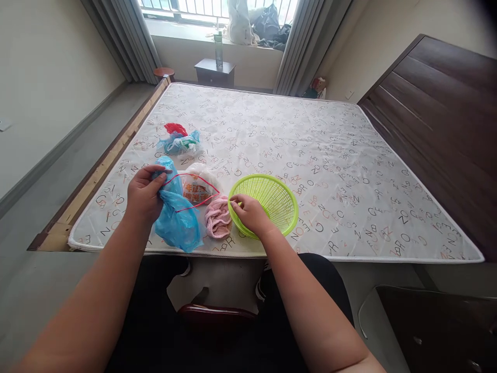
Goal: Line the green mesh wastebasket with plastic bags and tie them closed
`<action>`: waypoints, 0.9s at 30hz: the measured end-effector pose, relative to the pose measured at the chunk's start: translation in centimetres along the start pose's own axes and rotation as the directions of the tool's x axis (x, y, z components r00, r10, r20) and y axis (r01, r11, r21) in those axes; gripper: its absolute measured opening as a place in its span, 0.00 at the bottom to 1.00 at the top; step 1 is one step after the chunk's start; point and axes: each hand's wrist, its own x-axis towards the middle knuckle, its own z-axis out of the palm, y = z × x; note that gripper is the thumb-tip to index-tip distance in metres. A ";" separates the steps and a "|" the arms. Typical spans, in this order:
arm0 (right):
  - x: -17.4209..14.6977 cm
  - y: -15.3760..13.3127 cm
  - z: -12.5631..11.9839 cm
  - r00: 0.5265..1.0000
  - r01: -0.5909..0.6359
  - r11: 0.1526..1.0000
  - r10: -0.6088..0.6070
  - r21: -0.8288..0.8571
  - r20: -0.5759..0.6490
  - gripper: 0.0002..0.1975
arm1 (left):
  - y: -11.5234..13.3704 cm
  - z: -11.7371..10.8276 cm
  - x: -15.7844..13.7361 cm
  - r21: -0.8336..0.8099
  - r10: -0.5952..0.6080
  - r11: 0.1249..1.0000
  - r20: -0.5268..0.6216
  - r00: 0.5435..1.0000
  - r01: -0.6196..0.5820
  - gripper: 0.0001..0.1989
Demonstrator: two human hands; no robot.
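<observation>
Blue bag [176, 220] is bunched in the left grip [144, 194], pinched probably to steady it; red cord [194, 206] loops toward the right grip [252, 215], can't tell if that's pinching anything tbh.

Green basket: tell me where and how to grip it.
The rim of the green basket on its right is probably best, approached from the right: thumb inside, fingers outside. The wall flares up to a wide open mouth, and the pink cloth and right hand crowd its left.
</observation>
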 end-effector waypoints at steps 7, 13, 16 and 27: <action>-0.4 -3.1 0.9 0.983 0.022 0.885 -0.103 0.466 0.149 0.38 | 0.3 3.3 -2.3 0.024 -0.055 0.998 0.241 0.969 0.051 0.17; -0.1 -3.3 1.3 0.996 -0.059 0.795 0.003 0.603 0.093 0.16 | -0.4 6.2 -5.1 0.161 -0.051 0.986 0.516 0.855 -0.038 0.28; 0.1 -2.6 0.0 0.992 -0.030 0.734 0.103 0.678 -0.068 0.13 | -1.2 6.9 -6.1 0.292 0.020 0.941 0.463 0.886 -0.174 0.38; -0.8 -2.8 -6.4 0.956 0.156 0.642 0.092 0.751 -0.278 0.15 | -3.5 10.0 -7.1 0.787 -0.321 0.590 0.433 0.842 -0.179 0.20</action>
